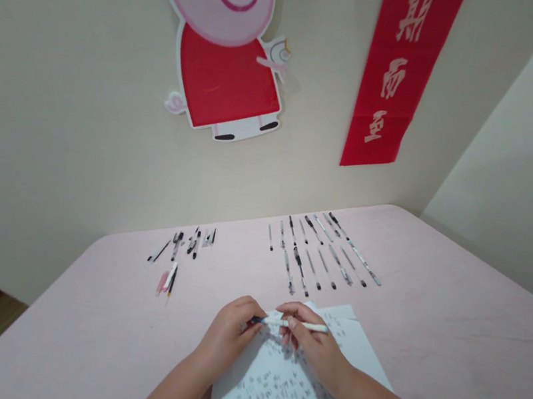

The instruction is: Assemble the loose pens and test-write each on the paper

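Observation:
Both hands meet over a white sheet of paper (285, 398) covered in handwriting, which lies on a pale pink table (431, 306). A slim white pen (310, 326) lies level between them. My left hand (228, 332) is closed in a pinch on the pen's dark left end. My right hand (310, 338) is closed round the barrel, its fingers curled over the top. The pen hangs just above the paper's far edge.
A row of several pens (321, 252) lies beyond the hands at centre right. A smaller scatter of pens and caps (183, 244) lies far left, with a pink and white pair (167, 278) nearer. A cartoon pig cutout (231, 39) and a red banner (398, 72) hang on the wall.

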Action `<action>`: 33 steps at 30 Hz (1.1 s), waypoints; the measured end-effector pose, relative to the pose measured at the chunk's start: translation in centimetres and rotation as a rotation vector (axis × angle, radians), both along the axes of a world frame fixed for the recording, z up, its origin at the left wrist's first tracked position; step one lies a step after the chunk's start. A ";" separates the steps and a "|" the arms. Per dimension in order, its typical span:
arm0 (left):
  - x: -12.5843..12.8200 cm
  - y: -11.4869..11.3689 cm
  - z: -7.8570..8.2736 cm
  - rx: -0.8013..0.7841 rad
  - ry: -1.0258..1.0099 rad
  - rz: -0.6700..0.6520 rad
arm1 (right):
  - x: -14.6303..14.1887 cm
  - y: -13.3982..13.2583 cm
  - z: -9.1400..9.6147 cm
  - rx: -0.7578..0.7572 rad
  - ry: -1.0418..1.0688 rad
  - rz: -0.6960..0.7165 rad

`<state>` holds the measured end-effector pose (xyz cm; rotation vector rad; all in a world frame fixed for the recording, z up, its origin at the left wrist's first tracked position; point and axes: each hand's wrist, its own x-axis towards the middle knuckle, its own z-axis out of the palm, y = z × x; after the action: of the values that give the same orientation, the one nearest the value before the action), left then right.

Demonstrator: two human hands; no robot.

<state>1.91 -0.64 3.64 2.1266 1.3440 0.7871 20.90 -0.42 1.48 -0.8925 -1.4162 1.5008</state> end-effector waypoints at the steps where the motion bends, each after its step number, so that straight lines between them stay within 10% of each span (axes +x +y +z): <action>1: 0.0 0.0 0.0 0.015 -0.002 0.004 | 0.0 0.0 0.0 -0.019 0.011 0.001; 18: 0.1 0.0 -0.7 0.034 0.009 0.006 | 0.2 0.2 -0.5 0.017 -0.049 0.029; 33: -3.9 2.3 -3.9 0.043 -0.057 0.280 | 0.7 -0.2 2.2 0.505 -0.552 -0.002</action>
<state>-1.95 1.68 -0.21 1.9556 1.6292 0.9859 21.55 -0.65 3.68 -1.0149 -2.0672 0.8428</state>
